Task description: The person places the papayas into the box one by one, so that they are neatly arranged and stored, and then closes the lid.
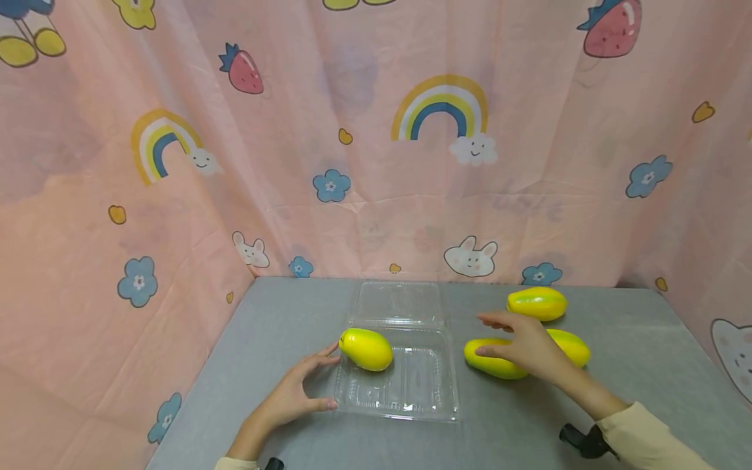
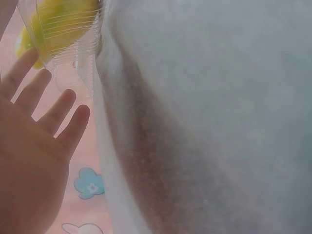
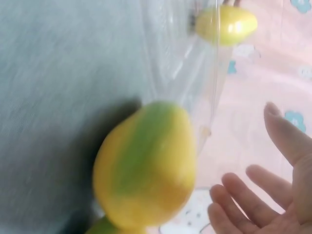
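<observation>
A clear plastic clamshell box point(image 1: 405, 414) lies with its lid folded back, and a yellow papaya point(image 1: 367, 350) with a green tint sits in its left part. My left hand point(image 1: 288, 391) is at the box's left side, fingers spread, the fingertips close to the wall; whether they touch it I cannot tell. On the right, my right hand point(image 1: 529, 346) hovers over the near papaya point(image 1: 496, 367), thumb and fingers apart, holding nothing. In the right wrist view a green-streaked papaya point(image 3: 146, 165) lies beside that open hand point(image 3: 263, 200). The left wrist view shows straight left fingers point(image 2: 66, 112).
Behind the right hand lies a papaya point(image 1: 570, 346), partly covered by it, and another papaya point(image 1: 537, 304) is farther back. The box's lid point(image 1: 399, 303) points toward the pink printed curtain point(image 1: 376, 215) behind the grey table point(image 1: 294, 307).
</observation>
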A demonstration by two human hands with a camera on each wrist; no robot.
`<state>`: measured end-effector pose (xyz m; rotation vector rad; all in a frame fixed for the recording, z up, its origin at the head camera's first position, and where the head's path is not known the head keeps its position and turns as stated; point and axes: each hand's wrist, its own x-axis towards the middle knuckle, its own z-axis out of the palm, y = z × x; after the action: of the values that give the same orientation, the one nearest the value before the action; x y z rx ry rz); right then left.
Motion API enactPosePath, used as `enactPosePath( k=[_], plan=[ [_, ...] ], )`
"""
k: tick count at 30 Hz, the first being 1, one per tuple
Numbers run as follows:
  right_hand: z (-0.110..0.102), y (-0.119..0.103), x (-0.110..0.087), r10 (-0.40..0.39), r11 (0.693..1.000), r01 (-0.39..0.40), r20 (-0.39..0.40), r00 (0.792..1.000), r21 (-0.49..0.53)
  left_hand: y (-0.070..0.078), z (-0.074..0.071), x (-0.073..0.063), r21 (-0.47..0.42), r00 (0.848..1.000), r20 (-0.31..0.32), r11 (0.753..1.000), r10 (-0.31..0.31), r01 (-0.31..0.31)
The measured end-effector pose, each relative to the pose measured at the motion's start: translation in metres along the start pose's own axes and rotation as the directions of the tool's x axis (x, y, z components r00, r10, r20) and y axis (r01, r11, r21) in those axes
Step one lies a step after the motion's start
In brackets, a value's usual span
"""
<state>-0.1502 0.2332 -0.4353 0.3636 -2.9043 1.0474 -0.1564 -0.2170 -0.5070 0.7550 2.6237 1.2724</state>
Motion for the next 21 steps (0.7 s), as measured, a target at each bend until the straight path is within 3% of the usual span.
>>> enactPosePath(
  k=[8,21],
  plan=[
    [-0.009,0.018,-0.007,-0.001,0.998,0.001,0.011,1.0,-0.061,-0.002,0.001,0.0,0.008,1.0,-0.004,1.0,0.01,-0.01],
    [-0.006,0.034,-0.011,0.088,0.992,-0.083,0.053,0.995,-0.09,-0.001,0.001,-0.001,0.017,1.0,-0.011,1.0,0.013,-0.013]
  ],
)
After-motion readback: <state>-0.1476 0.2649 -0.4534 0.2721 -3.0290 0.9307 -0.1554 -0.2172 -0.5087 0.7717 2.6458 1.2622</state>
